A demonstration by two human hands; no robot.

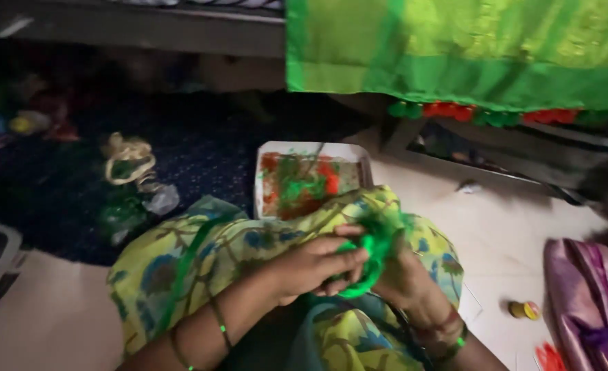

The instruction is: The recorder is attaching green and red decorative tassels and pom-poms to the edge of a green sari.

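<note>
— Both hands closing on the green thread bundle above the lap: left hand pinching, right hand gripping from behind.

— Probably risking tangles, pulling loose strands so tightly. Also possibly knocking the white tray of red and green threads just beyond the knee.

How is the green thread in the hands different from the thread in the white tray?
The thread in the hands is all green, bunched and held by both hands over the lap. The thread in the tray is green mixed with red, loose, on the floor, untouched. Both are tangled.
</note>
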